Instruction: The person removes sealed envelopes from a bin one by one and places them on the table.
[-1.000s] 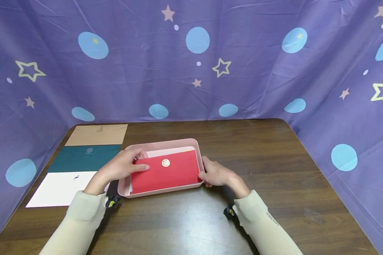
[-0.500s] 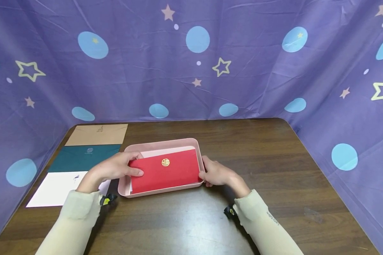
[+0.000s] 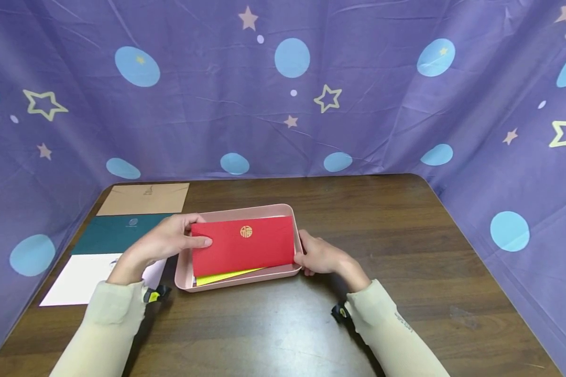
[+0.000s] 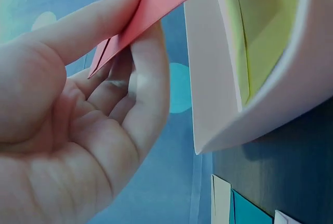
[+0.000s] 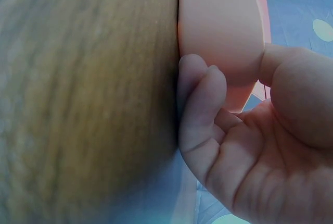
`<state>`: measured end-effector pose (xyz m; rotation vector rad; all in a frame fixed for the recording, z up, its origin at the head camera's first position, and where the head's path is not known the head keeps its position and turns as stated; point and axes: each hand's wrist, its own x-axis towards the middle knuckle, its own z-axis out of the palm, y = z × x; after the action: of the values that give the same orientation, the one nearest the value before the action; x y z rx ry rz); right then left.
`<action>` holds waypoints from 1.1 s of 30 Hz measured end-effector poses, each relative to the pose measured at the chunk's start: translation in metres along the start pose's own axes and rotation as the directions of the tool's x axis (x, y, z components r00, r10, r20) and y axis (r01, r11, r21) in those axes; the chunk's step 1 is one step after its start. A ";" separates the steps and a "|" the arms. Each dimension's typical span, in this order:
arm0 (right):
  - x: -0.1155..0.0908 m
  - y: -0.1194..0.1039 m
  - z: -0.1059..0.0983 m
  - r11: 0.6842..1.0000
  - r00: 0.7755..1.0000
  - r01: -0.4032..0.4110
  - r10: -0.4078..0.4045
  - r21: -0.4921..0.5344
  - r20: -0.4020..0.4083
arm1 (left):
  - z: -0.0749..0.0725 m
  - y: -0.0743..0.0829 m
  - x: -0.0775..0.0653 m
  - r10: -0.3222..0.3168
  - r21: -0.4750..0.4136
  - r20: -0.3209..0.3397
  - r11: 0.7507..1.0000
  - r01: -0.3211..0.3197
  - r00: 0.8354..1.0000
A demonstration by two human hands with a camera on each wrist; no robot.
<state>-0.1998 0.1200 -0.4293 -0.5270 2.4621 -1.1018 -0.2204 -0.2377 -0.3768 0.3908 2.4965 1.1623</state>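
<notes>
I'm in a curtained-off booth: purple star-print fabric [image 3: 368,115] hangs beyond my right hand [image 3: 324,255], wood-grain counter [image 3: 405,314] beneath it.

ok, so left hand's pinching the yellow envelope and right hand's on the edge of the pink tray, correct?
Wrong colour: the left hand pinches the red envelope, per the head view. The right hand is on the pink tray, yes.
</notes>
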 end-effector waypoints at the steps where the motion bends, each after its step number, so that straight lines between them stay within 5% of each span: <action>1: 0.000 0.000 0.000 1.000 1.000 0.000 0.000 0.000 0.001 | 0.000 0.001 0.000 -0.002 -0.008 -0.010 1.000 0.002 1.000; 11: 0.001 0.001 0.001 1.000 1.000 0.007 -0.007 0.027 0.007 | -0.002 0.005 0.001 -0.067 -0.048 -0.089 0.997 0.063 0.994; 33: 0.000 0.000 0.000 1.000 1.000 0.000 0.000 0.017 0.013 | -0.007 0.007 -0.001 -0.009 -0.123 -0.219 0.992 -0.019 0.976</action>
<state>-0.1994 0.1197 -0.4291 -0.5269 2.4397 -1.1154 -0.2214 -0.2382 -0.3668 0.2470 2.5894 1.4243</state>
